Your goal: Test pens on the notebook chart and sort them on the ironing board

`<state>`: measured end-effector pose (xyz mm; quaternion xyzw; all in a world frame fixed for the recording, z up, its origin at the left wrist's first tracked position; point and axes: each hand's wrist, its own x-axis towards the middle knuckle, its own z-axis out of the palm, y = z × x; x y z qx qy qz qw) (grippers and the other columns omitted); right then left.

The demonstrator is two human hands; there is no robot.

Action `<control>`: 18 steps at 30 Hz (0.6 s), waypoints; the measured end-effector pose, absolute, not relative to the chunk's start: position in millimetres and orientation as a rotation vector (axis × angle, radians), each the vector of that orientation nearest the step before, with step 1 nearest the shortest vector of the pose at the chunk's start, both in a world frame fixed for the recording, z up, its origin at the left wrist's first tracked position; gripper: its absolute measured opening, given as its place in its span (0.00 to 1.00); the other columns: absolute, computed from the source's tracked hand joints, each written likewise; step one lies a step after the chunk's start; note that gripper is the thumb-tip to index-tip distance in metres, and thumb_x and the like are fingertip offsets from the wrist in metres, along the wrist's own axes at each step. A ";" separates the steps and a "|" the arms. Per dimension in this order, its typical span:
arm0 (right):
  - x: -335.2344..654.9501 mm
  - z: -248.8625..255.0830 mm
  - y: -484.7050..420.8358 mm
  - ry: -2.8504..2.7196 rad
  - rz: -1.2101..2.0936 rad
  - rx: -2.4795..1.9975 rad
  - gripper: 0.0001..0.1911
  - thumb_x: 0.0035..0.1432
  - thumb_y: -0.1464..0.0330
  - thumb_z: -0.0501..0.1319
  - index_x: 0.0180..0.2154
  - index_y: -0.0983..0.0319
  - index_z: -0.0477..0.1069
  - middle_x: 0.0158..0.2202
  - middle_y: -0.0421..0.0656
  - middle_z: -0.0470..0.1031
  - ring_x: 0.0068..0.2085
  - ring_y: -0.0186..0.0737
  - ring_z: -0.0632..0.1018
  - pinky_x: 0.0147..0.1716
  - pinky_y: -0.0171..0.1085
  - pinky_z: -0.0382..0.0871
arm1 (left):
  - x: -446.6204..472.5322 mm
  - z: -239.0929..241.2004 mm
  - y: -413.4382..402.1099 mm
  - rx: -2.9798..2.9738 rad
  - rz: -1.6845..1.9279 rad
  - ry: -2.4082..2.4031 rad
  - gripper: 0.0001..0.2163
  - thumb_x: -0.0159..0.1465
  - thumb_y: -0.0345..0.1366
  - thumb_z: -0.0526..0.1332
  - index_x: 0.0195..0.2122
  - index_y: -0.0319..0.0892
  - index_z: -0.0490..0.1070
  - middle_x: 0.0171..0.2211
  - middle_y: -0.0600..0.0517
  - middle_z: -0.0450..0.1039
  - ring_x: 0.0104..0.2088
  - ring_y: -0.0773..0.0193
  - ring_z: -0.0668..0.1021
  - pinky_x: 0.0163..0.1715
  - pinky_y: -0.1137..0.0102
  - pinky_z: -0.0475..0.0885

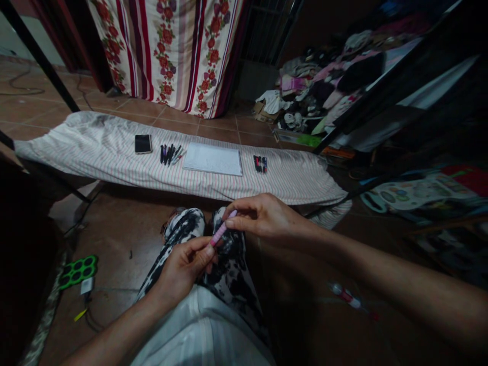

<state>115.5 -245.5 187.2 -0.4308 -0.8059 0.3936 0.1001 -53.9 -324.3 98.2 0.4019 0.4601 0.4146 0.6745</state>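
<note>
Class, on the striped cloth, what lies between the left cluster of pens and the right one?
A spiral-bound notebook, as the head view shows.

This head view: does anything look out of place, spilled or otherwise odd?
The untidy heap at upper right, apparently clothes, looks odd sprawling over the floor. A bottle-like object lies there too, at lower right, perhaps dropped. The pink pen between the left hand and right hand shows no damage.

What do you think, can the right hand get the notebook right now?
Probably yes: nothing stands between the right hand and the notebook, though that hand holds the pink pen.
</note>
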 end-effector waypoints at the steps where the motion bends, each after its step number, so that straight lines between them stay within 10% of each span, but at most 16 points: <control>1: 115.8 188.4 -245.9 -2.387 1.163 -1.269 0.12 0.53 0.64 0.58 0.35 0.64 0.75 0.22 0.38 0.69 0.24 0.29 0.67 0.22 0.29 0.55 | -54.0 99.1 -324.7 0.907 0.933 1.032 0.23 0.50 0.49 0.64 0.37 0.34 0.73 0.20 0.56 0.65 0.19 0.73 0.65 0.19 0.76 0.54; 18: 115.4 173.4 -265.7 -2.271 1.114 -1.373 0.11 0.53 0.65 0.58 0.31 0.65 0.75 0.17 0.35 0.62 0.20 0.26 0.59 0.18 0.29 0.48 | -54.4 88.0 -331.4 1.356 0.971 1.158 0.12 0.60 0.41 0.55 0.26 0.37 0.70 0.23 0.54 0.64 0.24 0.69 0.67 0.24 0.75 0.60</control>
